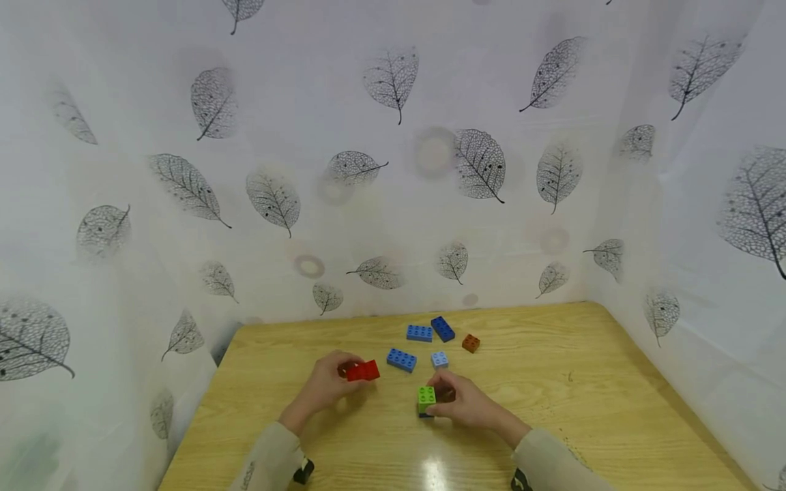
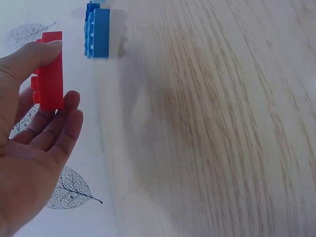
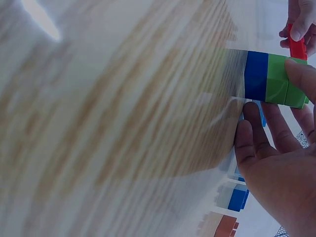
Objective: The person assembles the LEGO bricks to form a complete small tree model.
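- Worktop [image 1: 614, 395], one, wood-grained, filling the lower part of the head frame.
- Right hand [image 1: 463, 404], lower centre of the frame: thumb and fingers bent about a block stack, gripping its sides.
- Block stack [image 1: 426, 395], lower centre: green above, dark blue below; its base appears to meet the worktop in the right wrist view. Joined, so this much building looks done.
- Left hand [image 1: 325, 383], left of the stack in the frame: thumb and fingers pinching a red piece, the other fingers loosely bent.
- Red piece [image 1: 364, 371], studded, tilted on its side, apart from the stack; one block or several, cannot tell. Judged as in hand but not yet added.
- Loose blocks, five, beyond the hands, near centre of the frame: blue block [image 1: 402, 360]; pale blue block [image 1: 439, 360], smaller, to its right; brown block [image 1: 471, 343], farther right; mid-blue block [image 1: 419, 333] and darker blue block [image 1: 443, 329], farthest back, side by side. None joined; if all belong to the build, most of it is left.
- Leaf-print sheet [image 1: 424, 225], white, upper frame, behind everything.
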A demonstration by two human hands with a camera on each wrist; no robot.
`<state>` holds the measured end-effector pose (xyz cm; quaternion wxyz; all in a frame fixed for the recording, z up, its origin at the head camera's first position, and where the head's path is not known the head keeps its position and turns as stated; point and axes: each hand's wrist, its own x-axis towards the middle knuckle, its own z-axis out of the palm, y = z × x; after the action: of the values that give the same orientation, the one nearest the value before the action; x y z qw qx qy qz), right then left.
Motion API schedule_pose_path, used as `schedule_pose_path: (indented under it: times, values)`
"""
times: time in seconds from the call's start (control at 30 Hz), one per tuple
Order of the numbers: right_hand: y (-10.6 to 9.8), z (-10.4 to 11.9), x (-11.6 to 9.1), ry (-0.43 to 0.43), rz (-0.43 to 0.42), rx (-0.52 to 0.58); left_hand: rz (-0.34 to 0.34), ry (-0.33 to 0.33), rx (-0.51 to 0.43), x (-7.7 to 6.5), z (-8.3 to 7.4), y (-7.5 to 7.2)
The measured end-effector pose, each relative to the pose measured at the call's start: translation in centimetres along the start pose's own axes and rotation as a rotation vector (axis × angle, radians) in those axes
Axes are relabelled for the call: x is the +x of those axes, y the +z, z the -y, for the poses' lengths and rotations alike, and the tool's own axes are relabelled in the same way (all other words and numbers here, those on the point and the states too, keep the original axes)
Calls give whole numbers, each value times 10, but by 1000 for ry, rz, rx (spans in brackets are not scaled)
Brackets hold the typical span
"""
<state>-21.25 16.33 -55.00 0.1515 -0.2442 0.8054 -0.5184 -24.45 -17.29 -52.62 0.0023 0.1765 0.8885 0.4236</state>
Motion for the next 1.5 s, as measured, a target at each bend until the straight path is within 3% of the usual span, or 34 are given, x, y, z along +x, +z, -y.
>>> schedule_pose_path:
  times: [0.57,0.93,1.5]
  values:
    - [0,1,0,-2,-1,-4,87,105,-22,2,-27,10]
    - [0,2,0,-1,-4,0,155,210,-35,3,-38,29]
    - [-1,-5,1,-16,0,-34,216,210,-32,6,-54,47]
